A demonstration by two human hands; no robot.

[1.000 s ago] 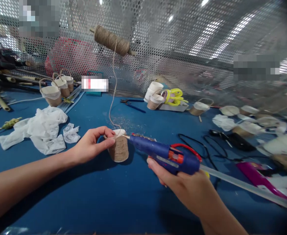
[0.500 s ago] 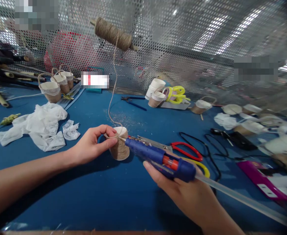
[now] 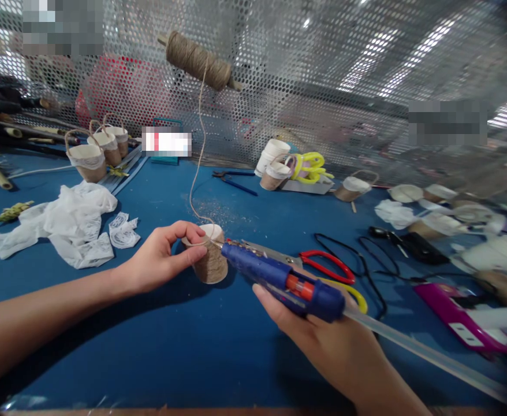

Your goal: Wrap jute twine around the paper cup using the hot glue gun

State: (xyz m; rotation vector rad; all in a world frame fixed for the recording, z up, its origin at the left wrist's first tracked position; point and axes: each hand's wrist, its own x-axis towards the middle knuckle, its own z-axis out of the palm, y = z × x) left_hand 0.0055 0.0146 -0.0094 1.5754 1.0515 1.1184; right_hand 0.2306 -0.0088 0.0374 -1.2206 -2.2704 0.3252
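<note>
My left hand (image 3: 167, 251) pinches the rim of a small twine-wrapped cup (image 3: 211, 266) between thumb and fingers, its white inside showing at the top. A strand of twine (image 3: 192, 190) drops from the spool (image 3: 198, 60) on the mesh to the cup's rim. My right hand (image 3: 318, 341) is wrapped round the handle of a blue hot glue gun (image 3: 262, 268), its nozzle at the upper right side of the cup, by the twine. A long translucent glue stick (image 3: 422, 349) sticks out from the gun's back. Whether glue is coming out is too small to tell.
White lace fabric (image 3: 71, 222) lies on the blue table at left, with several handled cups (image 3: 86, 163) behind it. Pliers (image 3: 235, 180) lie near the mesh wall. Red-handled scissors (image 3: 327, 266) rest beyond the gun. A purple box (image 3: 457, 320) and black cords are at right.
Everything in view has shifted very slightly left with the camera. Both hands keep their holds, and the gun's nozzle stays by the cup's rim.
</note>
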